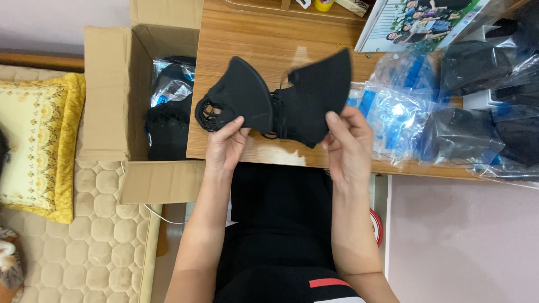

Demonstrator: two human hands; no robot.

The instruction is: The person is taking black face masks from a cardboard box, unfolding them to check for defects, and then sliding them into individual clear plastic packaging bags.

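Note:
My left hand (225, 145) pinches the lower edge of a folded black face mask (238, 95), its ear loops bunched at its left end. My right hand (348, 143) grips a second black face mask (317, 92) by its lower right corner. Both masks are held up over the wooden table (252, 39), and their inner ends overlap between my hands.
An open cardboard box (109, 84) at the table's left holds bagged black masks (168, 106). Clear plastic bags (393, 118) and bagged black masks (483, 101) are piled at the right. A photo print (415, 22) lies at the back. A yellow cushion (36, 140) lies on the far left.

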